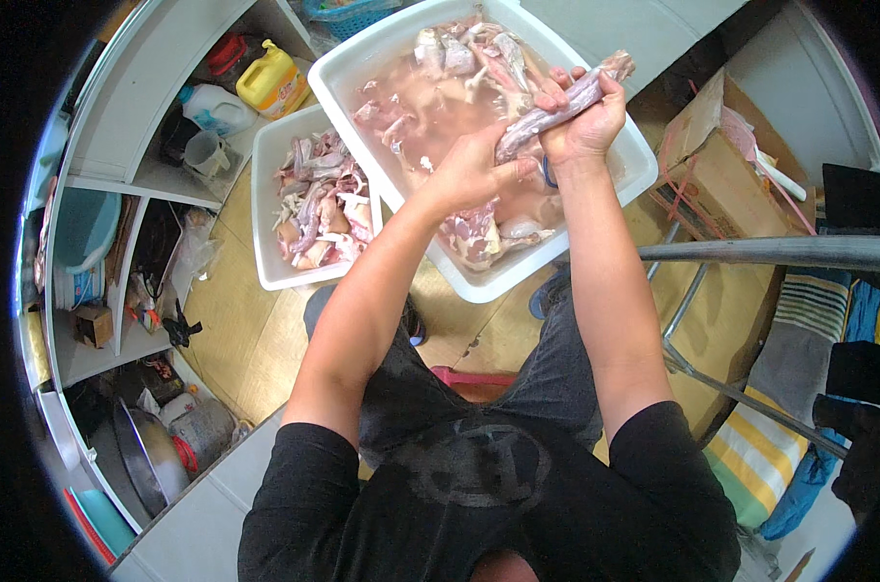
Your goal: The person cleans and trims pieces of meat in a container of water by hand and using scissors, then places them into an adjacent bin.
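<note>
A long, pale pinkish-grey piece of raw poultry, neck-like in shape (566,107), lies slantwise across both my hands above the water. My right hand (592,126) wraps round its upper part, with the reddish end sticking out beyond the fingers. At its lower end is my left hand (479,167), thumb stretched out and fingers curled partly out of sight behind it. Under them stands a large white tub (642,163) of cloudy pink water, with raw poultry pieces (479,53) at its far side and a bigger piece (484,233) near the front corner. A dark blue band circles my right wrist.
Left of the large tub, a smaller white tub (263,209) holds more raw poultry pieces. Shelves with a yellow jug (271,82) and a metal basin (154,456) line the left. A cardboard box (697,160) and a metal tube frame (770,252) stand at right.
</note>
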### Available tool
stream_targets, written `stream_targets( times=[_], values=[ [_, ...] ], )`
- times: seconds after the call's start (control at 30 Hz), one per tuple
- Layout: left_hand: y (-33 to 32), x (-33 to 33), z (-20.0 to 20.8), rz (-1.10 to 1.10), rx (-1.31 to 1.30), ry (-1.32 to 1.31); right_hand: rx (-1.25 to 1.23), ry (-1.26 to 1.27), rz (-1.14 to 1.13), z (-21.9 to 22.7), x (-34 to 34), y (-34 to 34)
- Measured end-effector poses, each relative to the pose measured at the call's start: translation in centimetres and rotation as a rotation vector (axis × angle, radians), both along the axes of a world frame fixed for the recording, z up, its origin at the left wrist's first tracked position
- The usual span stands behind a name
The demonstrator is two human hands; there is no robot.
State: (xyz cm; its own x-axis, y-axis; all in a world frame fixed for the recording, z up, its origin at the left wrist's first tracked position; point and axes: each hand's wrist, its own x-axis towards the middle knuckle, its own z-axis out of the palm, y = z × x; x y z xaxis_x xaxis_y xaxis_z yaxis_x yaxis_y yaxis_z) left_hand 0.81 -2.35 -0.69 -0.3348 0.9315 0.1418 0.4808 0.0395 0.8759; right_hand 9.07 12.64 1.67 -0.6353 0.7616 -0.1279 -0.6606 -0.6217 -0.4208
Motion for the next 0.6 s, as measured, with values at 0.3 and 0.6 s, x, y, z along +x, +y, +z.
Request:
stream_targets(
  times=[0.3,0.6],
  values=[
    [0.1,0.1,0.0,0.469,-0.006,0.599,0.609,-0.689,0.249,-3.8,-3.7,-3.9],
    [-0.5,-1.8,-2.1,0.534,0.022,0.715,1.315,-1.051,0.29,-3.7,-2.6,-4.0]
  ],
)
